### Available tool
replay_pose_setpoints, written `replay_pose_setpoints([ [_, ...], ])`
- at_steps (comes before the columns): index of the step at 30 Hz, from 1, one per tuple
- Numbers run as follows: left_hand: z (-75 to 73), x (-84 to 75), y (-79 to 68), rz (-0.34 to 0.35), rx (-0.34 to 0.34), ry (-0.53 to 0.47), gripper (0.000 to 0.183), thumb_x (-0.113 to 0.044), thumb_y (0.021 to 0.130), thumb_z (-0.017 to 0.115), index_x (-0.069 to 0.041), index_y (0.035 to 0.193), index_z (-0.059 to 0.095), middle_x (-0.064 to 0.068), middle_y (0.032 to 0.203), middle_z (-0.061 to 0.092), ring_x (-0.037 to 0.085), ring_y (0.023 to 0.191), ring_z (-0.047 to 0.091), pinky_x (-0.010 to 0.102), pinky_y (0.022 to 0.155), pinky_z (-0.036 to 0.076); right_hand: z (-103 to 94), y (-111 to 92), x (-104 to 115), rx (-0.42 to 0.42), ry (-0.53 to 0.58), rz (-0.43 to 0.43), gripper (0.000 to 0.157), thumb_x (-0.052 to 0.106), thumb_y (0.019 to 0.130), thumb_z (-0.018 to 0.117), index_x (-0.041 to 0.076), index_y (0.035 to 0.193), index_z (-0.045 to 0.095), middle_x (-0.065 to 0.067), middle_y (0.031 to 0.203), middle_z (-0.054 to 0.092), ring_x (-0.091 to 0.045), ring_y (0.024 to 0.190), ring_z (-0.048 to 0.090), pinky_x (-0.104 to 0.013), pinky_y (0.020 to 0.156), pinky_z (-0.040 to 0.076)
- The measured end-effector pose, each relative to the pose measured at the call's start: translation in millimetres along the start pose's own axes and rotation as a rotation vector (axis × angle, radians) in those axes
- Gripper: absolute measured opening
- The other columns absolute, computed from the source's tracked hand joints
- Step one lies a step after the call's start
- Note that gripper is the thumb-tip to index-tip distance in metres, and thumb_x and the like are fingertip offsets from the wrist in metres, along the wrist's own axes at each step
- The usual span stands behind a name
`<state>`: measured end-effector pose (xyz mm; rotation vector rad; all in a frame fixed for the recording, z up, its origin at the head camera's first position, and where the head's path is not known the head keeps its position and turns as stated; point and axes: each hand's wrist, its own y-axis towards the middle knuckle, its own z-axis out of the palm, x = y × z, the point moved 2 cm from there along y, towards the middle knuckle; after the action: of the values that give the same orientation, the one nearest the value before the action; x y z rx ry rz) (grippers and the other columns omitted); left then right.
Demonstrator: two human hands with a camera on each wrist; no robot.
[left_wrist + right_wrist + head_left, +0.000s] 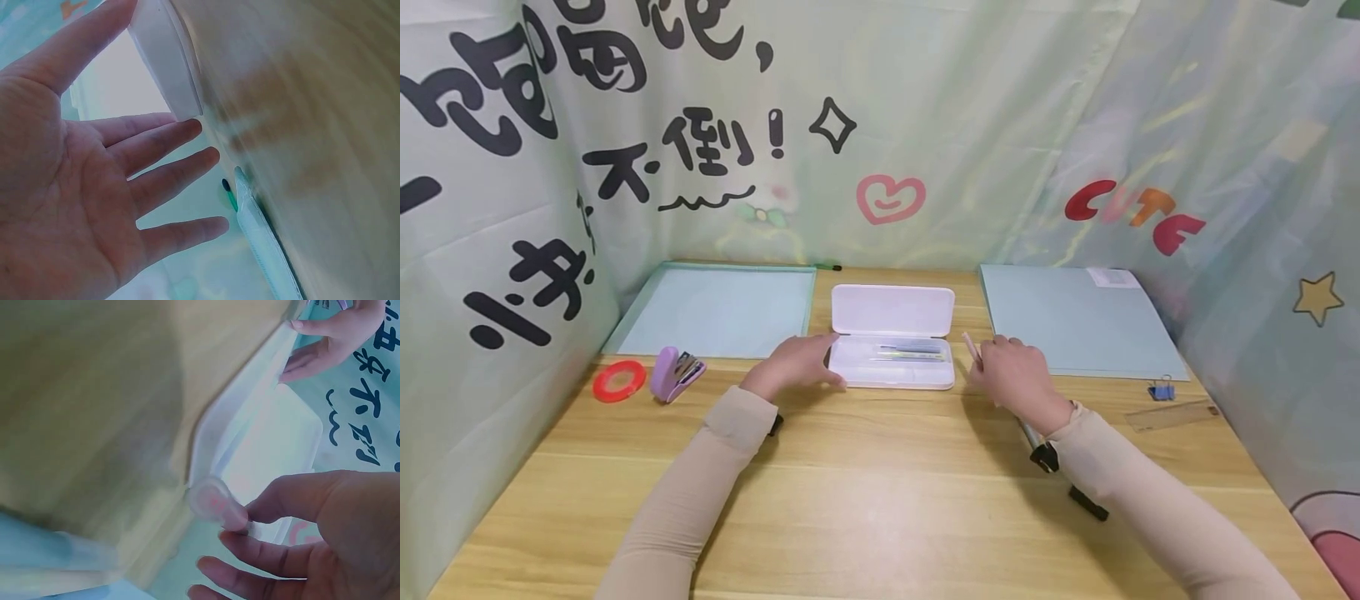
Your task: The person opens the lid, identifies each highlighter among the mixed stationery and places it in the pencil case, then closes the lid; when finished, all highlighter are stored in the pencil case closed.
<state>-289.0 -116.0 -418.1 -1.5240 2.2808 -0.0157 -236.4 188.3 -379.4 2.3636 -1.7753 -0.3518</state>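
Observation:
An open white pencil case (891,385) lies on the table with its lid (892,311) tilted up behind it. Several thin pens (910,353) rest inside. My left hand (797,365) is at the case's left end; in the left wrist view its fingers (172,181) are straight and spread, thumb and index finger touching the case edge. My right hand (1018,375), just right of the case, pinches a slim pale pink pen (972,347) between thumb and index finger. The right wrist view shows the pen's round translucent end (211,499) overlapping the case corner.
Left of the case are a purple stapler (668,379), a red tape ring (619,381) and a pale folder (722,312). At right lie a blue folder (1075,325), a blue binder clip (1162,390), a clear ruler (1172,415) and a small black object (1088,503).

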Motion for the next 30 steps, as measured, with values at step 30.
replay_pose_setpoints([
  [30, -2.5, -2.0, -1.6, 0.007, 0.000, 0.005, 0.097, -0.061, 0.063, 0.062, -0.012, 0.137, 0.025, 0.005, 0.134, 0.036, 0.024, 0.117, 0.037, 0.041, 0.096, 0.027, 40.1, 68, 62, -0.006, -0.106, -0.401, 0.015, 0.025, 0.083, 0.057, 0.010, 0.080, 0.060, 0.000, 0.067, 0.051, -0.016, 0.058, 0.048, -0.027, 0.039, 0.036],
])
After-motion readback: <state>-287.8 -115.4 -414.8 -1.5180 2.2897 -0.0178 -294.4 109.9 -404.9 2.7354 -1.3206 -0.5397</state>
